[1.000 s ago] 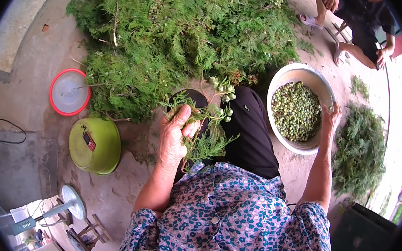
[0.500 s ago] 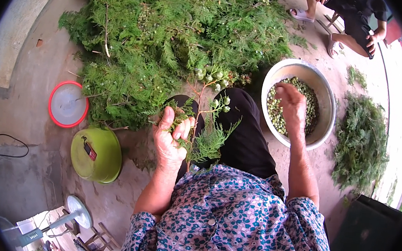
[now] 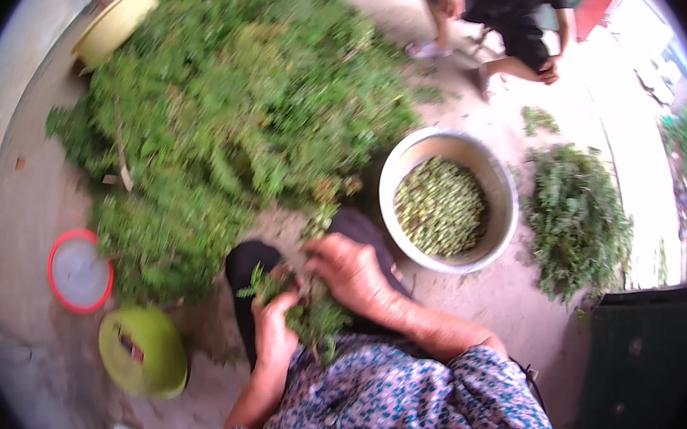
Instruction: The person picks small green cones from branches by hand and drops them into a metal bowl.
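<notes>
Back from the metal bowl [image 3: 508, 200], where it reached among the green pods [image 3: 440, 207] half a second ago, my right hand [image 3: 351, 271] now meets my left hand [image 3: 275, 327] over my lap. Seen from the head camera, both hands close around one leafy green sprig [image 3: 310, 316]: left fingers curled tight on its lower stems, right fingers bent over its top, touching the foliage. That sprig lies just left of the bowl, below its rim, against my dark trousers [image 3: 245, 267]. Beyond the bowl to the left spreads a large heap of green branches [image 3: 238, 115], a yellow basin [image 3: 115, 21] at its far corner. A smaller pile of stripped greenery [image 3: 580, 219] lies right of the bowl. Well left of it sit a red-rimmed lid [image 3: 79, 271] and a green helmet-shaped container [image 3: 143, 352]. Another person [image 3: 507, 24] crouches beyond the bowl.
</notes>
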A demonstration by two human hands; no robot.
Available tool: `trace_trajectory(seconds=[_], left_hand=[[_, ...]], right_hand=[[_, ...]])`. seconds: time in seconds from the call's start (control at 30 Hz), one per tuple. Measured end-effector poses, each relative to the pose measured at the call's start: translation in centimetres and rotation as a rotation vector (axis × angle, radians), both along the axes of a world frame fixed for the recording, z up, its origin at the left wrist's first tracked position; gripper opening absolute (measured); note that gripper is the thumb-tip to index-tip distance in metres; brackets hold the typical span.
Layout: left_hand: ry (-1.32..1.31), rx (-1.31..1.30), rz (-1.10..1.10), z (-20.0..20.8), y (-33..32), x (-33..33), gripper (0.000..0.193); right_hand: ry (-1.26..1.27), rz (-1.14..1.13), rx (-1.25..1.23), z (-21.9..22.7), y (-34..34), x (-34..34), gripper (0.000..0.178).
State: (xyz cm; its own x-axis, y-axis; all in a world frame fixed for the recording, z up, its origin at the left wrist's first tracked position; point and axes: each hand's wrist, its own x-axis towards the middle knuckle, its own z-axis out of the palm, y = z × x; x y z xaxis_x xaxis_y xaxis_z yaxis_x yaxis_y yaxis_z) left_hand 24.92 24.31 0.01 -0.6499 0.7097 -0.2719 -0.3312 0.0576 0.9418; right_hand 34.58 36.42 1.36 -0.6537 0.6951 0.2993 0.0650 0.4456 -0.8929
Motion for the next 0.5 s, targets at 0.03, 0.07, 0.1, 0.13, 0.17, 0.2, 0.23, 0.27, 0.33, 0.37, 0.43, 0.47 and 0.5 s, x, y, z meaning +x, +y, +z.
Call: trace_trajectory(seconds=[0.03, 0.07, 0.1, 0.13, 0.17, 0.2, 0.23, 0.27, 0.33, 0.37, 0.43, 0.47, 0.5], left_hand=[[-0.394, 0.097, 0.067, -1.1, -0.2, -0.2, 0.033], [-0.559, 0.143, 0.055, -0.1, -0.3, -0.4, 0.037], [-0.663, 0.114, 0.02, -0.4, -0.9, -0.6, 0.036], [-0.706, 0.087, 0.04, -1.0, 0.2, -0.8, 0.034], [-0.743, 0.031, 0.098, -1.7, 0.1, -0.7, 0.031], [-0.751, -0.011, 0.063, -1.0, 0.1, -0.5, 0.028], [-0.753, -0.038, 0.02, -0.1, 0.6, -0.5, 0.027], [-0.681, -0.12, 0.027, -0.4, 1.5, 0.0, 0.022], [-0.546, -0.194, -0.033, -0.2, 2.0, 0.3, 0.014], [-0.504, -0.177, -0.005, 0.8, 2.4, 0.8, 0.011], [-0.413, -0.102, -0.082, 1.8, 1.9, 0.1, 0.014], [-0.379, -0.065, -0.084, 2.1, 2.1, 0.1, 0.014], [-0.343, -0.03, -0.089, 2.4, 2.2, 0.3, 0.015]], right_hand=[[0.004, 0.052, -0.092, 0.4, -0.4, -0.4, 0.028], [-0.014, 0.075, -0.031, 1.2, -0.7, -0.7, 0.027], [-0.005, 0.153, -0.061, 1.2, -0.9, -0.8, 0.029], [-0.011, 0.129, -0.022, 1.5, -0.2, -0.5, 0.027], [-0.012, 0.129, -0.023, 1.3, -0.1, -0.3, 0.024], [0.002, 0.126, -0.059, 1.1, -0.4, -0.1, 0.024], [0.022, 0.126, -0.104, 1.3, 0.0, 0.0, 0.022], [0.014, 0.055, 0.017, 0.7, 0.6, 0.7, 0.022], [0.057, -0.014, 0.056, 0.1, 1.3, 1.3, 0.021], [0.057, -0.047, 0.027, -0.6, 1.6, 1.4, 0.019], [0.045, -0.11, -0.107, 0.0, 1.3, 0.8, 0.016], [0.095, -0.147, -0.143, -0.4, 1.3, 0.5, 0.015], [0.145, -0.189, -0.179, -0.7, 1.2, 0.2, 0.014]])
